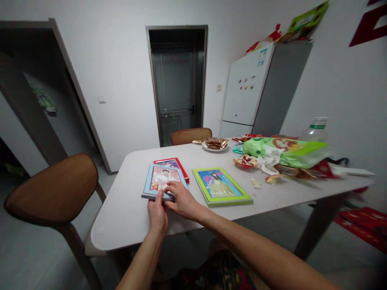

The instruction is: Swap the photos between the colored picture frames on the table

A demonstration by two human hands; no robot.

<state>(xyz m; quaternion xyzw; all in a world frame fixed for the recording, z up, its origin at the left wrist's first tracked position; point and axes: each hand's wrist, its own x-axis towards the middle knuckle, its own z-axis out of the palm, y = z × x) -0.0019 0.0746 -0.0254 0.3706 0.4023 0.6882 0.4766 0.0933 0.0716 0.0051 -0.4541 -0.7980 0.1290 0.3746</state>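
A light-blue picture frame [147, 186] with a photo of a person in pale clothing is tilted up slightly at the near side of the table. My left hand [157, 214] grips its near edge, thumb on top. My right hand [184, 200] is closed on the near right part of the same frame, with its fingers curled over the photo; the fingertips underneath are hidden. Partly covered behind it lies a red picture frame [182, 168]. To the right, a lime-green picture frame [198, 179] with a photo of a person in a yellow dress lies flat, touched by neither hand.
Farther back on the white table [121, 205] stand a plate [215, 149] of wrapped snacks, a cut pomegranate [245, 161], crumpled tissue [270, 162], a green plastic bag [287, 151] and a clear bottle [316, 131]. Wooden chairs [54, 193] stand left and behind.
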